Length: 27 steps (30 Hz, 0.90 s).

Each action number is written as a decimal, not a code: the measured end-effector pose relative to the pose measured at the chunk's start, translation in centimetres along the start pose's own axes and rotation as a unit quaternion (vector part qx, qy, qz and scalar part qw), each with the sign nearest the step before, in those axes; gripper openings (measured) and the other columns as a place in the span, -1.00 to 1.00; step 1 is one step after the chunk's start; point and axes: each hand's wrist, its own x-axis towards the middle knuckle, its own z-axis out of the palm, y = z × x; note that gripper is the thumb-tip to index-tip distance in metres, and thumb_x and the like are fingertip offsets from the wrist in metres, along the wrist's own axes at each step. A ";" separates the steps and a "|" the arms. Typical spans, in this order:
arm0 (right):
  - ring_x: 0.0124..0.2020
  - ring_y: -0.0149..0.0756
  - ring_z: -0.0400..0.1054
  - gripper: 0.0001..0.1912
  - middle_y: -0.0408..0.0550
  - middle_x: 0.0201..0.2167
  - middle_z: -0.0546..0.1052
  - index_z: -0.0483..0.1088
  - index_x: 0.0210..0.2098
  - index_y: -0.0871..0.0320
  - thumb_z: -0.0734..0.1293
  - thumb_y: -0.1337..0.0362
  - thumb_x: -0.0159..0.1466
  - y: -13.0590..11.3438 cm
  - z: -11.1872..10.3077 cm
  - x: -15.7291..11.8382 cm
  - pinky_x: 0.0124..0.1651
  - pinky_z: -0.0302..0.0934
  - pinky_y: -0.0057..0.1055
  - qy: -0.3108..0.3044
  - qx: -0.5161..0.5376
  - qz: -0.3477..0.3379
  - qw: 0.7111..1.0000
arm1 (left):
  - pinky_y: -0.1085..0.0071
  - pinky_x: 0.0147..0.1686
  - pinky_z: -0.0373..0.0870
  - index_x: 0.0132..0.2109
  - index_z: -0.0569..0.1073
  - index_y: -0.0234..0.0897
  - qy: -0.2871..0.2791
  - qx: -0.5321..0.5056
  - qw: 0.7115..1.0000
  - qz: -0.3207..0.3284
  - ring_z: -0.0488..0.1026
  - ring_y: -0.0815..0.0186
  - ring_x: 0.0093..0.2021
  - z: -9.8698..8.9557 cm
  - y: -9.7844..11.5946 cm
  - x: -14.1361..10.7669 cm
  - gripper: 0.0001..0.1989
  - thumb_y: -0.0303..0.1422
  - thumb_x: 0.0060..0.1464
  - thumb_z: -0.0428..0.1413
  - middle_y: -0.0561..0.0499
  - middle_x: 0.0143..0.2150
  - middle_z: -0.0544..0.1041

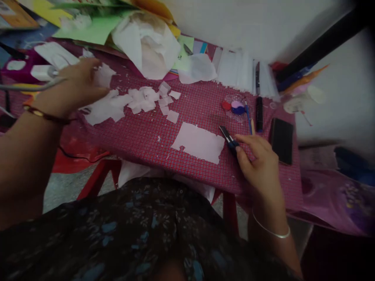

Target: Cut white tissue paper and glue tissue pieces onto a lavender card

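Note:
My right hand (259, 160) is closed around a box cutter (228, 138), its blade pointing up and left. Just left of the blade lies a pale, ragged-edged sheet of paper (199, 142), flat on the checked cloth. At the left, my left hand (77, 84) hovers by a white paper piece (104, 75), thumb and fingers apart; whether it touches that piece is unclear. Beside and below it spread larger paper scraps (107, 107) and small cut paper squares (143, 97).
The table has a red checked cloth (140, 144). Behind stand a crumpled white bag (146, 47) and green paper (90, 29). Toward the right are a paint palette (236, 108), a black marker (259, 113), and a dark phone (281, 140). A grey cable (32, 86) crosses the left.

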 end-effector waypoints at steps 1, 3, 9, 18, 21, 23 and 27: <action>-0.03 -0.02 0.46 -0.71 0.10 -0.09 0.59 0.48 0.05 0.11 0.27 0.34 0.36 0.3 -0.2 -0.7 0.07 0.33 0.01 -0.008 -0.007 0.015 1.000 | 0.15 0.00 0.26 0.22 0.36 -0.13 0.065 0.092 0.993 -0.016 0.31 0.15 0.08 0.3 1.5 -0.1 -0.40 0.05 0.13 0.14 0.08 -0.23 0.56; -0.04 -0.03 0.47 -0.72 0.09 -0.09 0.59 0.47 0.04 0.11 0.27 0.34 0.37 0.5 -0.2 -2.1 0.06 0.34 -0.01 -0.022 -0.015 0.026 0.999 | 0.01 0.18 0.18 0.27 0.35 -0.12 0.111 0.202 0.973 -0.023 0.28 0.07 0.18 1.8 5.1 -0.4 -0.47 -0.06 0.21 0.08 -0.01 0.05 0.51; -0.07 -0.04 0.46 -0.75 0.09 -0.09 0.59 0.47 0.02 0.14 0.33 0.32 0.36 -1.6 1.5 -3.5 -0.01 0.33 -0.07 -0.121 -0.034 -0.052 0.991 | 0.24 -0.07 0.41 -0.06 0.53 -0.28 -0.125 0.117 0.953 0.250 0.47 0.20 -0.11 9.5 14.2 -2.0 -0.71 -0.30 0.36 -0.06 -0.10 -0.08 0.58; -0.16 -0.07 0.42 -0.84 0.08 -0.23 0.58 0.46 -0.26 0.14 0.24 0.36 0.39 -1.6 4.3 -2.0 -0.09 0.26 -0.14 -0.118 -0.013 -0.036 0.992 | 0.22 -0.02 0.38 -0.01 0.49 -0.34 -0.193 0.093 0.935 0.282 0.47 0.12 -0.02 14.8 17.0 -1.7 -0.69 -0.18 0.29 0.08 -0.15 -0.01 0.56; -0.19 -0.11 0.42 -0.87 0.02 -0.30 0.54 0.40 -0.27 0.11 0.23 0.39 0.36 -1.4 4.1 -1.5 -0.12 0.29 -0.17 -0.082 0.056 0.008 0.995 | 0.20 0.03 0.35 -0.01 0.48 -0.35 -0.183 0.099 0.940 0.271 0.45 0.11 0.01 15.6 17.3 -1.5 -0.70 -0.21 0.28 0.09 -0.18 0.04 0.54; -0.22 -0.14 0.43 -0.87 -0.01 -0.32 0.53 0.38 -0.25 0.10 0.22 0.40 0.35 -1.5 3.7 -1.3 -0.13 0.31 -0.20 -0.060 0.089 0.025 0.994 | 0.21 0.00 0.34 -0.07 0.49 -0.34 -0.172 0.120 0.940 0.270 0.45 0.12 -0.02 16.0 17.4 -1.4 -0.78 -0.29 0.29 0.05 -0.17 -0.01 0.55; -0.13 -0.09 0.44 -0.88 0.04 -0.20 0.56 0.41 -0.12 0.11 0.28 0.33 0.35 -2.3 2.9 -1.2 -0.04 0.32 -0.13 -0.106 0.079 0.007 0.991 | 0.27 -0.14 0.33 -0.21 0.49 -0.32 -0.181 0.163 0.923 0.299 0.45 0.18 -0.16 16.6 17.4 -1.1 -0.84 -0.45 0.28 0.01 -0.11 -0.18 0.56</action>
